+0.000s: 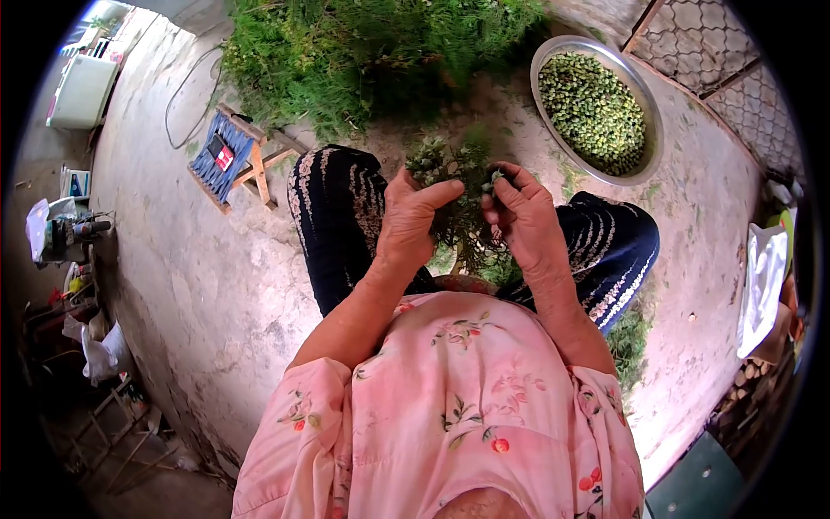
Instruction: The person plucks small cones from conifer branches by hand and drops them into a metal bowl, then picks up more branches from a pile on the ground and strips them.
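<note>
The left hand (pixel 406 214) grips a sprig (pixel 443 158) between both hands; just right of it, the right hand (pixel 529 216) pinches a pod (pixel 496 176). A slack pinch could drop the pod onto the floor (pixel 216 285). Ahead-right of that hand sits a basin (pixel 650 104) of pods (pixel 592 112).

The left hand (pixel 411 221) holds a leafy sprig (pixel 469 238) between the knees, while the right hand (pixel 529 216) pinches a small green pod (pixel 495 176) just beside it. At the far right, a metal basin (pixel 654 138) on the floor (pixel 216 303) contains many green pods (pixel 592 112). A heap of greenery (pixel 303 65) lies at the far side; to the left stands a wooden stool (pixel 205 168) carrying a small red-and-black object (pixel 225 155).
</note>
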### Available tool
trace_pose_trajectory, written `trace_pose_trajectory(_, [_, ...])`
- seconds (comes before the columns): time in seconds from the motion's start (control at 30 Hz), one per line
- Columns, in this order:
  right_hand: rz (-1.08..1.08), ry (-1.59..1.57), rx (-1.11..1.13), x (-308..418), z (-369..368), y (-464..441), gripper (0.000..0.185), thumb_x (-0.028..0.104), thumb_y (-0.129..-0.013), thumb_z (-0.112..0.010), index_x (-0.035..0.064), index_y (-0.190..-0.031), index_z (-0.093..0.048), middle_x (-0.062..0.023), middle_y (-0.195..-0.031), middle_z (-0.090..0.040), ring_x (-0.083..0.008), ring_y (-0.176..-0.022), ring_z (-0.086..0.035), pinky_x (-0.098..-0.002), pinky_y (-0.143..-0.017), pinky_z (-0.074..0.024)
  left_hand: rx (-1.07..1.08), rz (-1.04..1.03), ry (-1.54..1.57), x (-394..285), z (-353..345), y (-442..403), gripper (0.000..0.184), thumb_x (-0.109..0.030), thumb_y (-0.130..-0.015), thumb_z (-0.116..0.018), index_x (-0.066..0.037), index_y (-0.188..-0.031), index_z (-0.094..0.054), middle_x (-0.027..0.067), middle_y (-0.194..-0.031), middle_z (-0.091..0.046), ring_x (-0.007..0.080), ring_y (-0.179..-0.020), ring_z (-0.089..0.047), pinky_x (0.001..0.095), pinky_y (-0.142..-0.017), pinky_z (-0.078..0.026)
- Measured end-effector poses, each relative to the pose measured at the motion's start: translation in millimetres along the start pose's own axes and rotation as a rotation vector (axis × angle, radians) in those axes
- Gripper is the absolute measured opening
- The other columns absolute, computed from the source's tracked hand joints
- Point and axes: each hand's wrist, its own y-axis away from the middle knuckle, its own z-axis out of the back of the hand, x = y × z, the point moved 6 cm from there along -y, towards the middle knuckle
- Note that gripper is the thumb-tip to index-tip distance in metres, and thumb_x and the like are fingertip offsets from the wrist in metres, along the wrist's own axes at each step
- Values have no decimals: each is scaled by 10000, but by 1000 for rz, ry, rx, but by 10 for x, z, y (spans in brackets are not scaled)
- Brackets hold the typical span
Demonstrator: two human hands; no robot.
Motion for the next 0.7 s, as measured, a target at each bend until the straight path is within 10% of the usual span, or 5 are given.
trace_pose_trajectory(0.37, [14, -237, 95, 109, -6, -2, 240, 126, -857, -505, 27, -1075, -490, -103, -834, -575, -174, -652, -538, -243, -527, -448, -188, 50, 11, 23, 147, 11, 164, -20, -709, -645, -50, -842, -554, 34, -754, -589, 145, -657, -575, 273, -593, -485])
trace_pose_trajectory(0.53, [31, -295, -229, 297, 457, -134, 239, 154, -879, -473, -11, -1052, -477, -129, -871, -547, -213, -738, -534, -266, -587, -462, -284, 74, -18, 21, 252, 31, 157, -36, -686, -668, -44, -817, -583, 34, -728, -593, 140, -631, -561, 258, -572, -463])
trace_pose_trajectory(0.63, [233, -455, -204, 764, 844, -424, 329, 197, -901, -413, -67, -1080, -329, -212, -1097, -420, -322, -1011, -469, -399, -860, -453, -298, 78, -6, 90, 368, -11, 133, -24, -683, -666, -65, -767, -571, 16, -707, -583, 118, -614, -553, 232, -555, -444])
trace_pose_trajectory(0.7, [355, -470, -141, 1187, 1011, -509, 556, 258, -908, -364, -45, -1295, -105, -278, -1322, -171, -398, -1238, -216, -458, -1030, -254, -293, 101, -10, 105, 343, 8, 131, -23, -684, -665, -68, -760, -568, 13, -700, -580, 114, -608, -549, 228, -553, -440])
